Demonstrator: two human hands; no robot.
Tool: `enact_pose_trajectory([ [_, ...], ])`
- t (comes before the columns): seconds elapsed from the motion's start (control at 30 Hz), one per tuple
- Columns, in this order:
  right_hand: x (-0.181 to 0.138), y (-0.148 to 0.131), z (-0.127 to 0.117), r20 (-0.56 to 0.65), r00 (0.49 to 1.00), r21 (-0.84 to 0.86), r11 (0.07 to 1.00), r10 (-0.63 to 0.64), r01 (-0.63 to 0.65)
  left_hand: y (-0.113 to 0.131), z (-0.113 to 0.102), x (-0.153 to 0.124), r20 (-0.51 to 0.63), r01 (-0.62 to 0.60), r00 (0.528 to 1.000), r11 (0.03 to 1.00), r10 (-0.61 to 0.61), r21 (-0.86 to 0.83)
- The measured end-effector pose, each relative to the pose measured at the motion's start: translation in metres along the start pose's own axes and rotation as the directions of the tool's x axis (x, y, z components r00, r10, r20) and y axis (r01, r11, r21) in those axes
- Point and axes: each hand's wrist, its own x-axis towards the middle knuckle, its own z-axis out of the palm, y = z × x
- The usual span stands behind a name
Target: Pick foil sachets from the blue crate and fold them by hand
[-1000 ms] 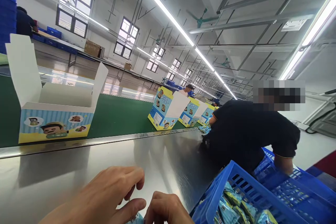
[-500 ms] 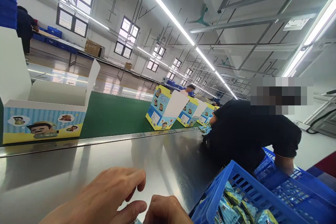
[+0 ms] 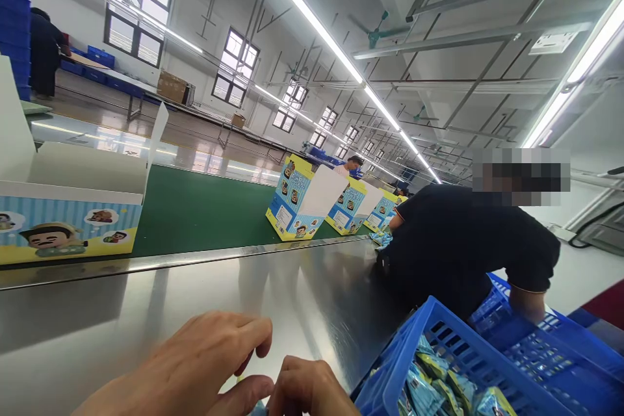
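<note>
Low in the view, my left hand [image 3: 209,361] hovers over the steel tabletop [image 3: 195,292], back up, fingers curled down and thumb below them. A sliver of yellow shows between that thumb and the fingers. To its right, my right hand [image 3: 312,387] is closed, its fingers bent under and its lower part cut off by the frame. A scrap of light blue [image 3: 258,409] peeks out between the two hands; what they hold is mostly hidden. On my right stands a blue plastic crate [image 3: 397,364] with several light-blue and yellow packets [image 3: 426,390] inside.
Beyond the steel edge runs a green conveyor belt [image 3: 209,214]. An open printed carton [image 3: 110,227] rides at left; another carton [image 3: 297,205] leads a row farther along. A co-worker in dark clothing [image 3: 439,247] leans over a second blue crate [image 3: 536,351] at right.
The cartons on the belt have shifted left, the nearest one most. My hands have stayed almost in place, and a bit of yellow now shows below the left fingers.
</note>
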Motion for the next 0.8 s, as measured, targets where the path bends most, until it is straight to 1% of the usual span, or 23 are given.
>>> enact_pose_trajectory([
  [0.07,0.001,0.0,-0.003,0.004,0.999,-0.006,0.999,0.034,-0.034,0.005,-0.001,0.001,0.014,-0.019,1.0,1.0,0.02,-0.007],
  [0.13,0.001,-0.004,-0.007,0.006,0.999,-0.036,0.998,0.046,-0.046,0.007,-0.001,0.002,0.029,0.015,0.999,1.0,-0.015,-0.002],
  [0.2,0.0,-0.011,-0.011,0.034,0.999,-0.031,0.999,0.021,-0.02,0.006,0.0,0.004,0.075,0.081,0.994,0.996,-0.083,0.026],
  [0.27,-0.004,-0.017,-0.016,0.069,0.997,-0.01,1.0,-0.018,0.019,0.001,0.004,0.007,0.098,0.114,0.988,0.992,-0.119,0.058],
  [0.33,-0.008,-0.02,-0.019,0.043,0.999,-0.015,1.0,-0.019,0.02,-0.007,0.011,0.01,0.08,0.099,0.991,0.994,-0.103,0.053],
  [0.43,-0.011,-0.015,-0.021,-0.03,0.999,-0.005,1.0,0.023,-0.023,-0.016,0.024,0.011,-0.013,0.029,1.0,1.0,-0.029,0.009],
  [0.5,-0.009,-0.01,-0.022,-0.017,0.999,0.017,0.999,0.042,-0.042,-0.016,0.028,0.011,-0.058,-0.014,0.998,1.0,0.014,0.001],
  [0.57,-0.006,-0.006,-0.022,0.005,0.999,0.038,0.998,0.043,-0.043,-0.009,0.026,0.013,-0.069,-0.03,0.997,1.0,0.03,-0.001],
  [0.6,-0.004,-0.004,-0.023,0.013,0.999,0.047,0.998,0.043,-0.043,-0.003,0.022,0.015,-0.044,-0.014,0.999,1.0,0.015,0.003],
  [0.7,-0.002,-0.003,-0.025,0.009,0.999,0.048,0.998,0.035,-0.035,0.018,0.008,0.022,0.08,0.063,0.995,0.997,-0.067,0.048],
  [0.73,-0.003,-0.003,-0.027,0.009,1.0,0.043,0.999,0.027,-0.027,0.024,0.004,0.024,0.105,0.078,0.991,0.996,-0.083,0.052],
  [0.8,-0.006,-0.002,-0.031,0.014,1.0,0.049,0.999,0.004,-0.005,0.033,-0.001,0.027,0.113,0.084,0.99,0.996,-0.088,0.041],
])
